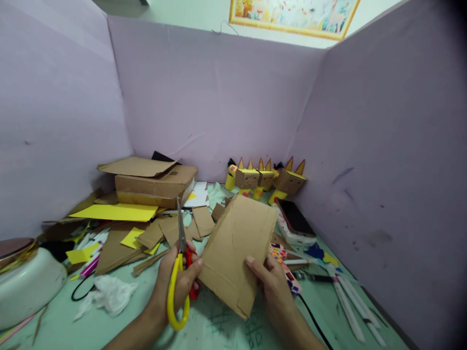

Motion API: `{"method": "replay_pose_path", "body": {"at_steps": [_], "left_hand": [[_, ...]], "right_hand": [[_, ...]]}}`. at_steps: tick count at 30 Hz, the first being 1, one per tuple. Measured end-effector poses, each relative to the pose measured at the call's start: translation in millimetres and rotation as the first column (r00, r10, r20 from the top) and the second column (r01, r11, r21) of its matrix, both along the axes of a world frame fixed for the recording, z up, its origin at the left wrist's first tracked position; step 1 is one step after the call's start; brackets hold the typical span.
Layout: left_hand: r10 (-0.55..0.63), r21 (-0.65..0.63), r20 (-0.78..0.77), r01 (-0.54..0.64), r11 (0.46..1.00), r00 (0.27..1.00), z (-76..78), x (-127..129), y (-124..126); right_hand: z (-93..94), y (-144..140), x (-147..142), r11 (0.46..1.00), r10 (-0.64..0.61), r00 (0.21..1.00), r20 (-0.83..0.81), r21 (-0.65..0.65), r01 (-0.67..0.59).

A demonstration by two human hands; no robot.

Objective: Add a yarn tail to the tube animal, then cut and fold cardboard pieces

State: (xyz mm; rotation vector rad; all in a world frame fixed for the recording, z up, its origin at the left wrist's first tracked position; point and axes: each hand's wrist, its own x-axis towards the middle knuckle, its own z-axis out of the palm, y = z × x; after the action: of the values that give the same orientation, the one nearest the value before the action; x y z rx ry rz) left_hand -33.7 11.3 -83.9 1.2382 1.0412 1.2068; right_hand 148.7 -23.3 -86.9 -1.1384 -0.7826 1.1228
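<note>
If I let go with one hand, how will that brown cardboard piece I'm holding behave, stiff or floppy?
The cardboard piece probably stays fairly stiff: it stands flat, pinched only by the right hand. Its visible creases suggest it may fold along them. It looks thin, so likely light.

- My left hand point(178, 284) sits low in the head view, forearm coming in from the bottom edge and angling up toward the centre.
- Left fingers curled in, knuckles turned away from me, thumb side up; the hand is closed in a grip.
- Left wrist fairly straight, in line with the forearm.
- My right hand point(272, 284) is just to the right of the left, near it but not touching.
- Right thumb point(255, 266) lies flat and points toward the left hand; the other fingers are tucked out of sight, closed in a pinch.
- Right forearm runs down and rightward to the bottom edge.
- Both forearms bare.
</note>
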Motion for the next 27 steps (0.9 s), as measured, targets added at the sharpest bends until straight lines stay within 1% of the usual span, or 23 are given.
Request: {"method": "replay_pose_path", "body": {"at_steps": [2,4,6,8,10,11,12,13,15,16,18,20,22,23,24,25,26,27], "left_hand": [[-0.036,-0.001,-0.032,0.036,0.999,0.999,-0.9,2,-4],[-0.051,-0.004,-0.100,0.051,0.999,0.994,1.6,2,-7],[-0.054,0.016,-0.178,0.057,0.998,0.982,6.0,0,-7],[-0.042,0.044,-0.240,0.054,0.998,0.970,10.3,-2,-4],[-0.022,0.045,-0.246,0.034,0.998,0.969,12.9,-3,-2],[-0.013,0.028,-0.233,0.020,0.999,0.972,13.6,-3,-1],[-0.011,0.010,-0.216,0.013,1.000,0.976,14.0,-3,0],[-0.010,-0.004,-0.192,0.010,1.000,0.981,14.1,-2,1],[-0.008,-0.010,-0.135,0.006,1.000,0.991,14.3,-1,1],[-0.002,-0.004,-0.096,0.002,1.000,0.995,14.6,0,1],[-0.015,-0.024,0.029,0.015,1.000,0.999,16.4,2,1],[-0.053,-0.124,0.164,0.074,0.990,0.985,20.1,5,1],[-0.061,-0.245,0.271,0.131,0.961,0.961,25.4,7,3],[-0.044,-0.287,0.294,0.132,0.949,0.955,28.4,7,6],[-0.012,-0.311,0.298,0.108,0.944,0.955,31.1,5,9],[0.024,-0.322,0.269,0.066,0.944,0.963,33.5,2,12],[0.050,-0.333,0.207,0.022,0.943,0.977,35.4,-3,17],[0.061,-0.344,0.128,-0.013,0.939,0.990,36.7,-10,21]], "right_hand": [[1.0,-3,-2,0.999,0.053,0.998,-0.032,0.002,-0.053],[2.4,-4,-3,0.998,0.058,0.997,-0.055,-0.003,-0.058],[3.9,-3,1,0.999,-0.033,0.997,-0.064,-0.015,0.032],[5.1,0,7,0.986,-0.164,0.985,-0.050,-0.045,0.162],[6.0,3,12,0.968,-0.246,0.968,-0.040,-0.064,0.243],[6.3,3,13,0.966,-0.255,0.966,-0.050,-0.065,0.251],[6.6,3,12,0.972,-0.232,0.970,-0.078,-0.066,0.228],[7.0,2,11,0.982,-0.184,0.976,-0.116,-0.066,0.177],[8.1,-1,4,0.998,-0.032,0.980,-0.194,-0.062,0.020],[8.7,-4,-1,0.996,0.053,0.974,-0.219,-0.060,-0.067],[10.0,-9,-9,0.972,0.206,0.949,-0.240,-0.062,-0.227],[11.2,-13,-15,0.934,0.319,0.915,-0.248,-0.080,-0.347],[12.6,-15,-16,0.900,0.383,0.888,-0.255,-0.110,-0.421],[13.6,-15,-14,0.889,0.398,0.884,-0.247,-0.136,-0.438],[15.0,-16,-10,0.876,0.411,0.882,-0.229,-0.169,-0.452],[16.7,-16,-4,0.860,0.430,0.880,-0.202,-0.206,-0.467],[18.7,-17,4,0.836,0.461,0.872,-0.166,-0.247,-0.489],[21.0,-18,13,0.799,0.518,0.846,-0.122,-0.285,-0.530]]}}
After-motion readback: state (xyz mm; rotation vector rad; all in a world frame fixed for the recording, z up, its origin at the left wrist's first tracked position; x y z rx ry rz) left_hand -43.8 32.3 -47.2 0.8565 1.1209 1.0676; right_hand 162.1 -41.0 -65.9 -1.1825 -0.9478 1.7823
